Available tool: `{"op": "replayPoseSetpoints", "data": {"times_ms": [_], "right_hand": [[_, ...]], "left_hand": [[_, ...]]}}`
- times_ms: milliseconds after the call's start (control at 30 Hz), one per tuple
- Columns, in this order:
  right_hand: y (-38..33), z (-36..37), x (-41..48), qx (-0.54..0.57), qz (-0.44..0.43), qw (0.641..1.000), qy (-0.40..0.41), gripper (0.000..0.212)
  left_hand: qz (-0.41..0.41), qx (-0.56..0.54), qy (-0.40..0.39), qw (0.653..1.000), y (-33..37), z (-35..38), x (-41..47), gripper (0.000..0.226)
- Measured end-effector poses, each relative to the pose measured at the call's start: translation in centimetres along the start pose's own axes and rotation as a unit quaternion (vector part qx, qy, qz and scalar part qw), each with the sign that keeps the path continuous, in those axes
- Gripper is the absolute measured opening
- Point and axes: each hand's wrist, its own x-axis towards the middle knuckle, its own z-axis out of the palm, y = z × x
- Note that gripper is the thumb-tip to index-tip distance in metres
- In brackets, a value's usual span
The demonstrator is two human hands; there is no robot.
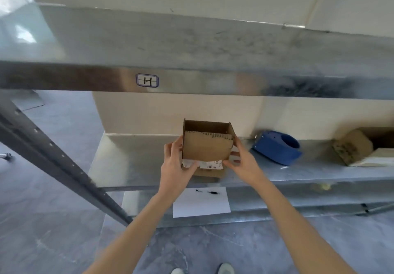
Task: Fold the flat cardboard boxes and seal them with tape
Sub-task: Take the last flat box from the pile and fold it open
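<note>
a small brown cardboard box stands upright on the middle shelf of a metal rack, near the front edge and about the centre of the view. its top is open, and the near wall has a ragged, torn upper edge. a white shipping label with a barcode runs along the bottom of the near wall.

the left hand grips the box at its 9 o'clock side, with the thumb laid across the near wall onto the label and the fingers wrapped round the left wall. the right hand holds the 3 o'clock side, with the thumb at the lower near corner and the fingers curled along the right wall. both forearms reach in from 6 o'clock.

at 3 o'clock from the box, just beside the right hand but apart from it, a blue tape dispenser lies on the same shelf. further out at 3 o'clock sits a brownish, worn roll-shaped object; what it is cannot be told.

at 6 o'clock from the box, on the lower shelf, lies a white sheet of paper with two small dark items on it. at 11 o'clock, the front edge of the upper shelf bears a small sticker marked "h". a perforated metal upright slants across at 9 o'clock. shoe tips show on the grey floor at 6 o'clock.
</note>
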Motion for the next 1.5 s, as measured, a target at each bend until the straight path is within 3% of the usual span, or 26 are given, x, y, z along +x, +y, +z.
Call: {"op": "replayPoseSetpoints", "data": {"times_ms": [200, 400, 600, 767, 933, 1100, 1300, 1500], "right_hand": [[1.6, -2.3, -0.8, 0.063, 0.008, 0.998, 0.02, 0.088], [1.1, -4.7, -0.1, 0.085, 0.018, 0.996, 0.015, 0.078], [0.7, -6.0, 1.5, 0.084, 0.004, 0.995, 0.055, 0.046], [0.9, -7.0, 2.5, 0.06, -0.053, 0.997, 0.004, 0.037], [1.4, -7.4, 3.0, 0.02, -0.069, 0.995, -0.073, 0.039], [1.0, -7.2, 3.9, 0.039, -0.055, 0.997, -0.034, 0.022], [1.2, -7.0, 4.7, 0.005, -0.07, 0.997, -0.031, 0.039], [2.5, -7.7, 4.0, -0.004, -0.111, 0.991, -0.073, 0.04]], "left_hand": [[-0.011, -0.028, -0.002, 1.0, 2.0, 3.0, -1.0, 0.063], [-0.064, -0.102, 0.063, 0.991, 5.2, 4.4, 0.8, 0.037], [-0.057, 0.001, 0.116, 0.992, 7.0, 5.1, 2.0, 0.021], [-0.061, 0.082, 0.138, 0.985, 7.1, 5.9, 1.0, 0.008], [-0.086, 0.097, 0.11, 0.986, 7.5, 5.8, 1.1, 0.031], [-0.113, 0.102, 0.06, 0.987, 7.6, 5.5, 1.8, 0.045], [-0.128, 0.125, 0.004, 0.984, 7.6, 5.3, 2.6, 0.074], [-0.111, 0.164, -0.007, 0.98, 7.4, 5.6, 3.6, 0.07]]}}
